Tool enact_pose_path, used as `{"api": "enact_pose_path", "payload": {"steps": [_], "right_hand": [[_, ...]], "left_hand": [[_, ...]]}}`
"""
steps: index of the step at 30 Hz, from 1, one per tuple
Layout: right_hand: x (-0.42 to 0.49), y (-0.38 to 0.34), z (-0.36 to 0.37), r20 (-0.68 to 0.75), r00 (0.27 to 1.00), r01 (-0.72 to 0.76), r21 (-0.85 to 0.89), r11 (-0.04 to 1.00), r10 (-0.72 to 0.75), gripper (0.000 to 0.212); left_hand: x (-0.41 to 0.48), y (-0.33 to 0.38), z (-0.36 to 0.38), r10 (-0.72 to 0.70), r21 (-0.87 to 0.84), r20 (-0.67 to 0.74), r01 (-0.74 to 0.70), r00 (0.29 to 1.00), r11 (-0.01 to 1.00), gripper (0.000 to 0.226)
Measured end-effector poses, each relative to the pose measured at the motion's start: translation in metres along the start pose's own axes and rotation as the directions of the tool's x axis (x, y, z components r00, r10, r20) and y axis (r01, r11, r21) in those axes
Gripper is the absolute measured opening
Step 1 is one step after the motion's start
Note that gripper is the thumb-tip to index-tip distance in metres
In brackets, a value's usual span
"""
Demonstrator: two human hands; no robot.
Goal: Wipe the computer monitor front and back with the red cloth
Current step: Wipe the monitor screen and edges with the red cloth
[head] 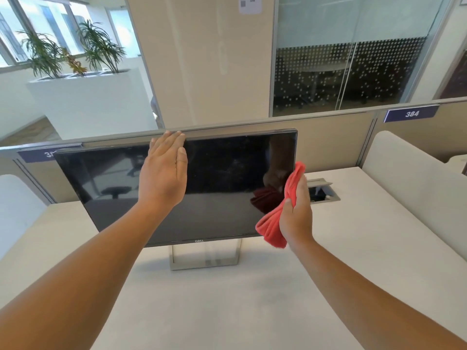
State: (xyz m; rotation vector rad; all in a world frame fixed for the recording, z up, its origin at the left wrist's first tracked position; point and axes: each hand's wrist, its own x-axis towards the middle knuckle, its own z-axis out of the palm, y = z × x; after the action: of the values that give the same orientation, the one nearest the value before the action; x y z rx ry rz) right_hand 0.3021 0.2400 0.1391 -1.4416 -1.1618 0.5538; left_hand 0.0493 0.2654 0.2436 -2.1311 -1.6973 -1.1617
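A black computer monitor (222, 173) with a dark screen stands on a silver stand (204, 258) in the middle of the white desk. My left hand (164, 173) lies in front of the screen with straight fingers, its fingertips at the monitor's top edge. My right hand (297, 210) grips the bunched red cloth (275, 223) at the screen's right edge, near the lower right corner. The cloth and hand are mirrored in the glossy screen.
The white desk (353, 261) runs between beige partition panels with numbered blue labels (412, 113). An open cable port (319, 190) sits in the desk right of the monitor. White cushioned dividers stand at both sides. Glass walls and potted plants (73, 51) lie beyond.
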Motion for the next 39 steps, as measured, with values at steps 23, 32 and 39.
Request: {"api": "enact_pose_path", "payload": {"steps": [23, 32, 39], "right_hand": [[-0.011, -0.114, 0.146, 0.36, 0.6, 0.791, -0.401, 0.462, -0.714, 0.069], [-0.041, -0.147, 0.202, 0.537, 0.44, 0.898, -0.273, 0.345, -0.72, 0.066], [-0.042, -0.178, 0.206, 0.631, 0.518, 0.779, -0.069, 0.623, -0.578, 0.049]], "left_hand": [[-0.019, -0.024, -0.029, -0.074, -0.223, 0.006, 0.074, 0.997, 0.972, 0.062], [-0.078, -0.084, -0.031, -0.048, -0.03, -0.191, 0.043, 0.98, 0.999, 0.053], [-0.057, -0.107, -0.034, -0.073, -0.167, -0.11, 0.054, 0.991, 0.985, 0.056]]}}
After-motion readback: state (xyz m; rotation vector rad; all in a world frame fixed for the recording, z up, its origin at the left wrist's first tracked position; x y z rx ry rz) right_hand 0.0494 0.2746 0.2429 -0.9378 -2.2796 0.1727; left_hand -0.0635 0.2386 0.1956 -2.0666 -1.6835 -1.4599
